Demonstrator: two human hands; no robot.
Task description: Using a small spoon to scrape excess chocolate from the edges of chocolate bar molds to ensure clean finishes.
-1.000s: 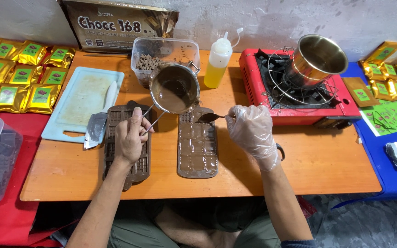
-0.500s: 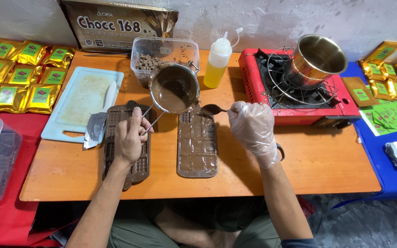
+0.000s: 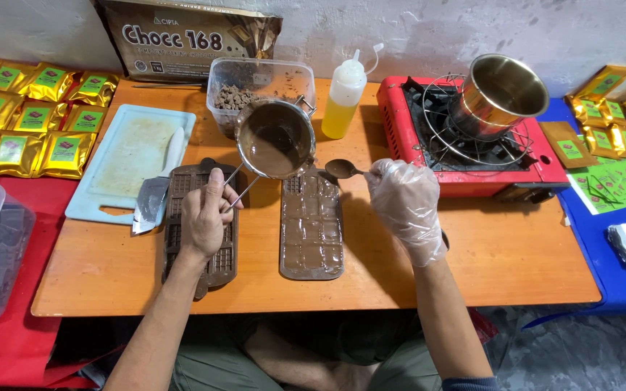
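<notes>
My left hand (image 3: 206, 216) grips the wire handle of a small metal pot (image 3: 275, 139) that holds melted chocolate and is tilted over the far end of a chocolate-filled bar mould (image 3: 311, 226). My right hand (image 3: 405, 204), in a clear plastic glove, holds a spoon (image 3: 343, 169) whose chocolate-coated bowl hovers beside the pot's rim, above the mould's far right corner. A second brown mould (image 3: 200, 221) lies flat under my left hand.
A white cutting board (image 3: 130, 165) with a knife (image 3: 159, 179) lies left. Behind are a tub of chocolate pieces (image 3: 249, 85), a squeeze bottle (image 3: 344, 91) and a red stove (image 3: 472, 150) with a steel pot (image 3: 500, 94). Gold packets (image 3: 30, 123) flank both sides.
The spoon has lifted from over the filled mould up toward the pot's rim. The pot and my left hand have stayed nearly still.
</notes>
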